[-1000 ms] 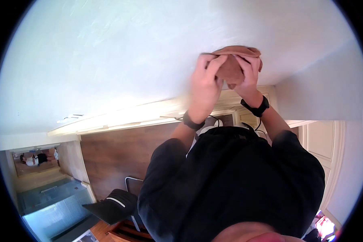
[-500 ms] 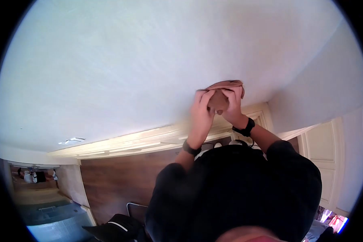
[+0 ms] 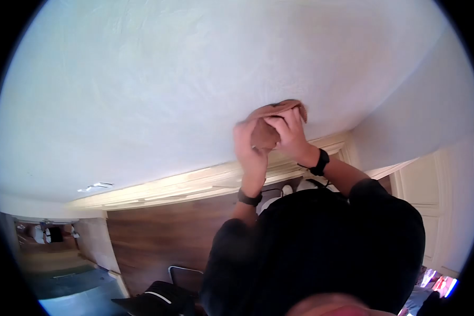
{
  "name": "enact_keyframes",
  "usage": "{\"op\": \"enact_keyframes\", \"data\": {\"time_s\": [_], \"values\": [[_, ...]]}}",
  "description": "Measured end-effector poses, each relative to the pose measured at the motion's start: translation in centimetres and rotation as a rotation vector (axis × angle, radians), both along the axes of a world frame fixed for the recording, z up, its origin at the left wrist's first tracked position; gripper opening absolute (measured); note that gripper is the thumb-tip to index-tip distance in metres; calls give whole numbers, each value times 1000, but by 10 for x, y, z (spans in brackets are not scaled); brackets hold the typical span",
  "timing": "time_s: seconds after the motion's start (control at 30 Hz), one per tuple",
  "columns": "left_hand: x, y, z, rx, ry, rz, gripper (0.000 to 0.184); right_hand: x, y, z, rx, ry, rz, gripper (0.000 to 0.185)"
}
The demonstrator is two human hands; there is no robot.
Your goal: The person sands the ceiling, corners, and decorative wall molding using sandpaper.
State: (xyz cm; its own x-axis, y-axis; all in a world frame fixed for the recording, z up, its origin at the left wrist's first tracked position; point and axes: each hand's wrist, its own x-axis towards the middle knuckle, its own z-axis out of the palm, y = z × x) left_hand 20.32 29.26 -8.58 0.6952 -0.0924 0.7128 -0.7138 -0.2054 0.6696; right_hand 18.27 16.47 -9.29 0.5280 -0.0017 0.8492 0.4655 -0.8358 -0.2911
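A folded brown cloth (image 3: 266, 134) is bunched between my two hands, over the white surface (image 3: 158, 105) near its edge. My left hand (image 3: 247, 143) grips the cloth's left side, its fingers partly hidden and a little blurred. On the right side, my right hand (image 3: 291, 131) has its fingers bent over the cloth. The upper edge of the cloth spreads out beyond the fingertips. Each wrist wears a black band. Whether the cloth touches the surface cannot be made out.
Cream panelled cabinetry (image 3: 195, 187) runs below the surface edge. A black cap (image 3: 160, 299) lies at the lower left by a metal-framed chair (image 3: 185, 269). Wooden floor (image 3: 158, 237) shows beneath. A grey wall (image 3: 421, 100) rises at the right. People appear small at far left.
Compared with the first frame, both hands and the cloth sit lower and further left in view. The cloth has tilted, its right end higher. Both hands keep hold of it.
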Motion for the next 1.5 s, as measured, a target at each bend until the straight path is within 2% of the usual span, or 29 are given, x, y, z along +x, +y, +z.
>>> {"op": "enact_keyframes", "data": {"time_s": [0.2,0.33,0.47,0.53,0.67,0.8,0.9,1.0,1.07,1.17,1.33,1.5], "values": [[-9,8,-12,-20,105,54,44,-3,3,0,-47,152,110,50],[-17,5,14,-51,85,14,54,-8,-23,36,-190,44,132,56],[-19,-27,65,-65,-30,-48,62,-5,-46,67,-119,-159,48,55],[-21,-43,71,-54,-55,-85,62,-8,-55,68,-66,-246,-32,57],[-23,-67,62,15,-81,-124,57,-21,-74,45,10,-225,-137,52],[-24,-69,38,108,-36,-105,53,-18,-82,1,82,-182,-105,47],[-24,-59,17,75,16,-96,56,-14,-65,-5,47,-192,-96,48],[-18,-43,2,157,28,-51,58,-16,-44,1,50,-96,-45,44],[-17,-32,9,137,5,-4,58,-11,-37,3,64,-42,-8,40],[-24,-32,27,114,-21,29,58,-12,-40,26,-7,-106,6,42],[-28,-57,60,113,-46,-26,58,-15,-65,48,35,-211,-40,40],[-28,-85,52,156,-89,-86,56,-27,-86,24,100,-190,-143,43]]}}
